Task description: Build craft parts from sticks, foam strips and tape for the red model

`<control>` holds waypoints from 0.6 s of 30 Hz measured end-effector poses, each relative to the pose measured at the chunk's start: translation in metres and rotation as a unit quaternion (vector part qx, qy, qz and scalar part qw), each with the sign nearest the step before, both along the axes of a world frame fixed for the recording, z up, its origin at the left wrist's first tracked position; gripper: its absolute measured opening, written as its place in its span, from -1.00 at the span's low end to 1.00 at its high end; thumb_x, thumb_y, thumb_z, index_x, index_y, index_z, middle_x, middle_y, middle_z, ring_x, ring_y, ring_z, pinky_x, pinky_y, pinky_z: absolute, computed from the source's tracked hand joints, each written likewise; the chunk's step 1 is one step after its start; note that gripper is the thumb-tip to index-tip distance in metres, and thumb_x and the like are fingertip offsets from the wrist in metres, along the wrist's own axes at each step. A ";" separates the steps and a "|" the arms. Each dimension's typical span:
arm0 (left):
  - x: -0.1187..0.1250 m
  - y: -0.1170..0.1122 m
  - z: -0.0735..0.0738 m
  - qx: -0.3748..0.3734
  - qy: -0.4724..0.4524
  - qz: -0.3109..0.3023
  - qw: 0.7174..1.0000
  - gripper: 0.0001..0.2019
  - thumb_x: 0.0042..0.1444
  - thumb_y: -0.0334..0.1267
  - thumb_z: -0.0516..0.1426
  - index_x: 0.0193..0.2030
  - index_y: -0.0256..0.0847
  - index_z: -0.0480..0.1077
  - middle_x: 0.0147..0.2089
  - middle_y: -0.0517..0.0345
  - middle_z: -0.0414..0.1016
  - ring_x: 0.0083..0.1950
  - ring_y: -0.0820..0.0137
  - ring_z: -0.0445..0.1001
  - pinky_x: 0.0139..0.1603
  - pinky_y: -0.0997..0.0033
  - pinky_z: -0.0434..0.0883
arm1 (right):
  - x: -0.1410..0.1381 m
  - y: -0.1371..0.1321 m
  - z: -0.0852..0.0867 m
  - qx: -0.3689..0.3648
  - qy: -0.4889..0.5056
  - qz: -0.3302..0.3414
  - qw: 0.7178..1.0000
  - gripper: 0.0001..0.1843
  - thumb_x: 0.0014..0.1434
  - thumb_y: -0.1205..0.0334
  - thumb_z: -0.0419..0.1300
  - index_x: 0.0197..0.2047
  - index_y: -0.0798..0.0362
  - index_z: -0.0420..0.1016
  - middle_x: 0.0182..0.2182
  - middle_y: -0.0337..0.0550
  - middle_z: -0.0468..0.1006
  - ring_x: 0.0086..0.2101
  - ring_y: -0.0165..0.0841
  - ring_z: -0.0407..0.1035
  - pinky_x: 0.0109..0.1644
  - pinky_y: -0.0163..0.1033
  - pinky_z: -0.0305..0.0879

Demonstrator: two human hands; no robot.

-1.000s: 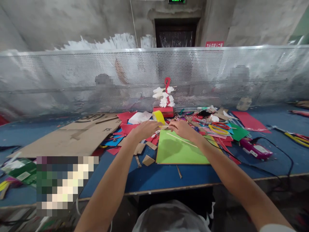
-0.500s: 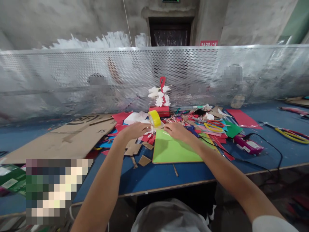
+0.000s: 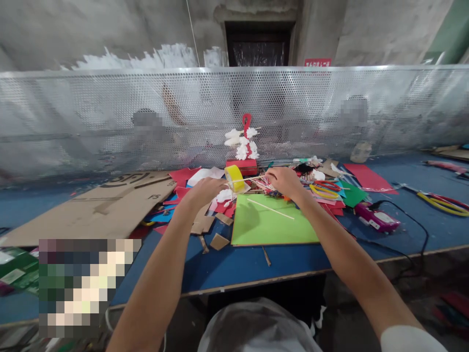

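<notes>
A thin pale wooden stick [image 3: 249, 179] spans the space between my hands, passing in front of a roll of yellow tape [image 3: 235, 178]. My left hand [image 3: 209, 190] pinches its left end, above scraps of paper and cardboard. At the other end are the closed fingers of my right hand [image 3: 285, 181], over the cluttered craft materials. Below them lies a light green sheet [image 3: 271, 230] with a second thin stick [image 3: 280, 212] across it. Behind the tape stands a red figure with white fluffy pieces [image 3: 246, 142] on a red box base [image 3: 242, 167].
Brown cardboard [image 3: 95, 210] covers the left of the blue table [image 3: 220, 271]. Cardboard scraps [image 3: 220, 242] lie near the green sheet. To the right are yellow-handled scissors [image 3: 324, 190], a purple device [image 3: 377, 218] with a black cord, and pliers [image 3: 439, 203]. A perforated metal screen [image 3: 205, 107] rises behind.
My right hand has moved right and slightly away from me, widening the gap between my hands. The stick between them shows more fully, and the stick on the green sheet is uncovered.
</notes>
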State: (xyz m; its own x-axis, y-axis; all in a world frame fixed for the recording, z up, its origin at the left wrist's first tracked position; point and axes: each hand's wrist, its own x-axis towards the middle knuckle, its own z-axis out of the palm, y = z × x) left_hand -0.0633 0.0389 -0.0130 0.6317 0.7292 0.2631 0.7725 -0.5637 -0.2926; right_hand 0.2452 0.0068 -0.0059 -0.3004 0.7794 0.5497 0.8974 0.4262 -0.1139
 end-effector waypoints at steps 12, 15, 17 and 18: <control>0.002 -0.004 0.000 -0.073 -0.023 0.056 0.996 -0.60 0.33 -0.32 0.01 0.27 -0.08 0.37 -0.09 0.02 0.66 -0.02 0.20 0.60 -0.07 0.35 0.42 | 0.052 0.021 -0.003 -0.139 -0.026 -0.052 0.989 -0.71 0.27 0.07 0.17 -0.06 0.00 0.60 -0.21 -0.06 0.66 -0.27 -0.25 0.47 -0.25 -0.25 0.17; 0.004 -0.009 0.004 -0.079 -0.034 0.053 0.995 -0.67 0.36 -0.18 0.00 0.15 0.01 0.49 0.08 0.08 0.61 0.10 0.19 0.55 0.03 0.33 0.40 | 0.066 0.027 -0.008 -0.246 -0.086 -0.019 0.965 -0.62 0.14 0.14 0.31 0.04 -0.02 0.57 -0.12 -0.05 0.64 -0.23 -0.21 0.51 -0.22 -0.24 0.26; 0.004 -0.010 0.004 -0.088 -0.043 0.065 0.993 -0.66 0.38 -0.12 -0.03 0.09 0.01 0.53 0.11 0.11 0.60 0.11 0.17 0.54 0.05 0.32 0.40 | 0.075 0.030 -0.010 -0.287 -0.104 -0.002 0.952 -0.53 0.09 0.18 0.35 0.10 -0.02 0.54 -0.03 -0.03 0.62 -0.14 -0.17 0.52 -0.15 -0.22 0.32; 0.003 -0.010 0.004 -0.089 -0.044 0.076 0.992 -0.64 0.38 -0.12 -0.06 0.11 0.01 0.52 0.09 0.09 0.61 0.09 0.16 0.55 0.04 0.31 0.40 | 0.079 0.031 -0.011 -0.300 -0.105 0.004 0.948 -0.50 0.08 0.18 0.36 0.12 -0.02 0.53 0.02 -0.02 0.60 -0.09 -0.14 0.52 -0.10 -0.21 0.35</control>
